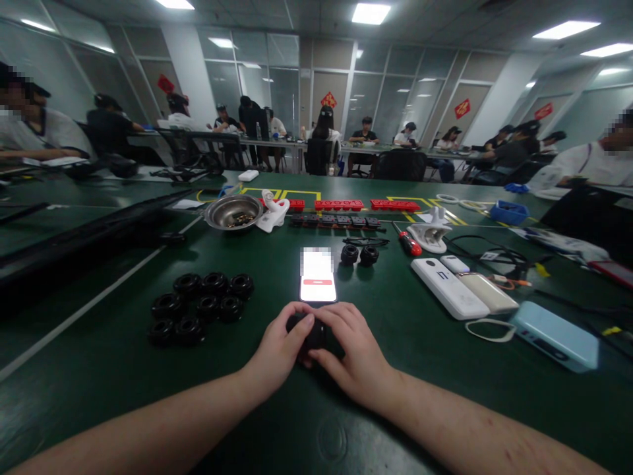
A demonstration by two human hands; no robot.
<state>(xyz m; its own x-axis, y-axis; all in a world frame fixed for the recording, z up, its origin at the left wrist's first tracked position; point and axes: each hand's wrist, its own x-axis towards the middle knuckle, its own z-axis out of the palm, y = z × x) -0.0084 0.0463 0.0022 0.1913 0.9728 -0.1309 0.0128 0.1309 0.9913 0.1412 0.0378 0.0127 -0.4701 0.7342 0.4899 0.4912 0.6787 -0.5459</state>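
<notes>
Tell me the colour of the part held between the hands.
The part is black, clearest in the head view.

Head feed, quick pass: I've got the left hand (277, 346) and right hand (356, 353) both closed around a dark round part (316, 335), mostly hidden by fingers, over the green table (113, 402). Lit phone (318, 290) just beyond. On the left I count eight black rings (214, 282), grouped; two black pieces (349, 254) sit right of the phone. Farther back I see a metal bowl (217, 216), red strips (339, 205), a red-black screwdriver (410, 244). Right side: white device (448, 288), light-blue box (556, 335). People (324, 128) seated behind.
</notes>
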